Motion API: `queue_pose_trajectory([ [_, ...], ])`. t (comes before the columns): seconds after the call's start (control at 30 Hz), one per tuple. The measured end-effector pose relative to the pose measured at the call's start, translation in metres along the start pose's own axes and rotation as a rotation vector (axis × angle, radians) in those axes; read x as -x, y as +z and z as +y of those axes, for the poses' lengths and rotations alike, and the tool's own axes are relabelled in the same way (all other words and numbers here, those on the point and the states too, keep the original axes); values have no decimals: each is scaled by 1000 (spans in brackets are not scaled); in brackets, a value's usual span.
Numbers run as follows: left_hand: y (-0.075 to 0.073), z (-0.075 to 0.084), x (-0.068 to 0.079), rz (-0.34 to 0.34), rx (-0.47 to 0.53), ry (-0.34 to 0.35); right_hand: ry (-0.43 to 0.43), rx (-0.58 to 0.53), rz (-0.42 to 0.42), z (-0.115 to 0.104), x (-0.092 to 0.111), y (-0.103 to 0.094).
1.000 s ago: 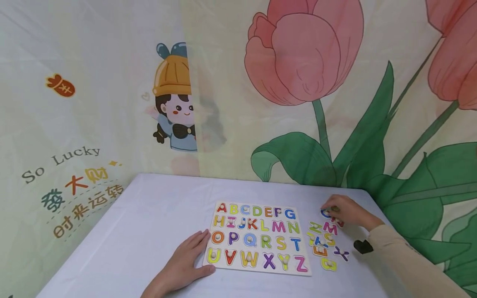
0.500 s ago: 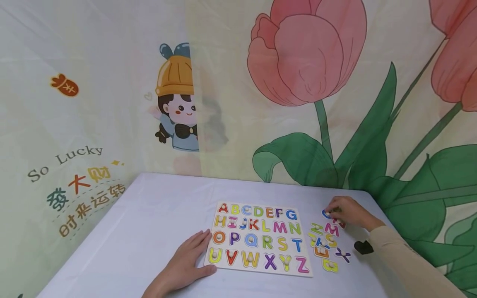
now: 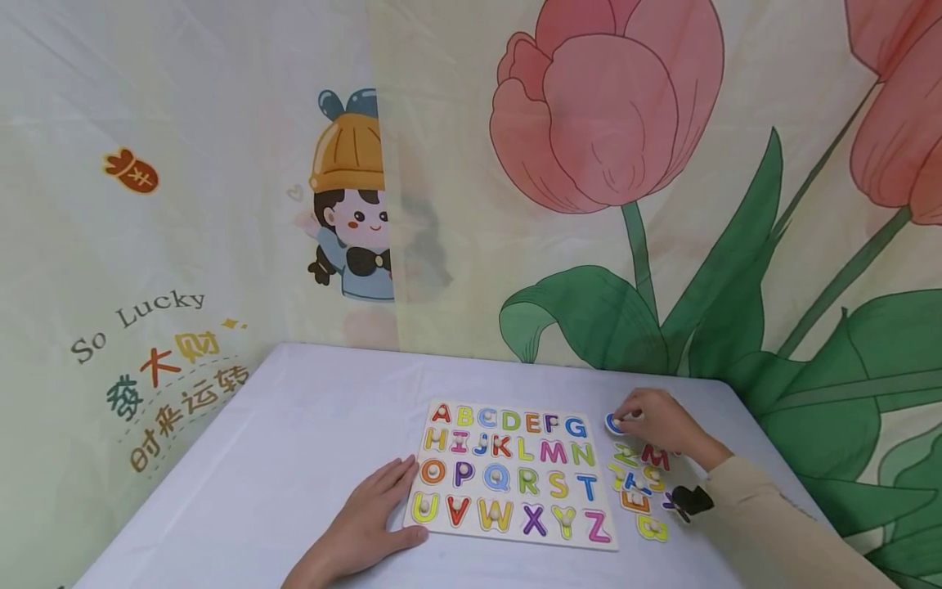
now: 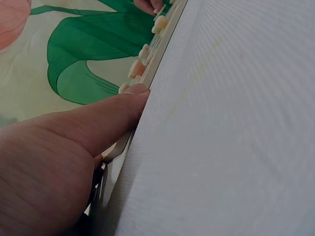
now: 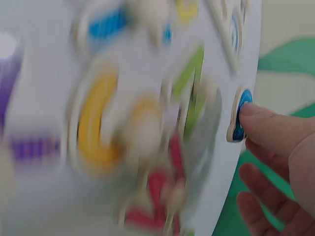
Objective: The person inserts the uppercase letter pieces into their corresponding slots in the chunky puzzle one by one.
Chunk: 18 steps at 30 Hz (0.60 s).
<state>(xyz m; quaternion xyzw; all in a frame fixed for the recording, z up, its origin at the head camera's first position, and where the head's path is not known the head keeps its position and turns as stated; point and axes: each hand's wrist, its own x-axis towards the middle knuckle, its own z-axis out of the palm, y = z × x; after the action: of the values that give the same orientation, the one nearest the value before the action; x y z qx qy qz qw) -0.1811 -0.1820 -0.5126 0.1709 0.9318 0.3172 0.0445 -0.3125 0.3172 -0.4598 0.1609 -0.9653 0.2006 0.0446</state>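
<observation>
My right hand [image 3: 658, 421] pinches a blue letter piece [image 5: 242, 113] between thumb and fingers, just right of the alphabet puzzle board [image 3: 508, 546]. Its curved shape looks like a C or G, partly covered by the fingertips. At the board's left edge lies my left hand [image 3: 368, 511], fingers extended; in the left wrist view the thumb [image 4: 113, 115] touches the board's edge. Knobbed letters fill some slots, such as the orange O [image 3: 432, 471], while others show only printed letters, such as the blue T [image 3: 586, 488].
Loose letter pieces lie in a heap right of the board, among them a pink M [image 3: 655, 457], an orange E [image 3: 635, 501] and a yellow-green B [image 3: 652, 528]. A white cloth covers the table [image 3: 294, 425]. A printed curtain [image 3: 441, 164] hangs behind.
My right hand has moved left toward the board with the blue letter piece, away from the far right of the heap. The left hand stays in place at the board's edge.
</observation>
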Motion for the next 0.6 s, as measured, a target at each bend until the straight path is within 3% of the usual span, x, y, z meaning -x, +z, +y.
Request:
queue_pose_trajectory([
  [0.3, 1, -2, 1, 7, -11, 13, -10, -76, 35, -42, -4, 22],
  [0.6, 1, -3, -1, 1, -12, -8, -5, -78, 48, -51, -16, 38],
])
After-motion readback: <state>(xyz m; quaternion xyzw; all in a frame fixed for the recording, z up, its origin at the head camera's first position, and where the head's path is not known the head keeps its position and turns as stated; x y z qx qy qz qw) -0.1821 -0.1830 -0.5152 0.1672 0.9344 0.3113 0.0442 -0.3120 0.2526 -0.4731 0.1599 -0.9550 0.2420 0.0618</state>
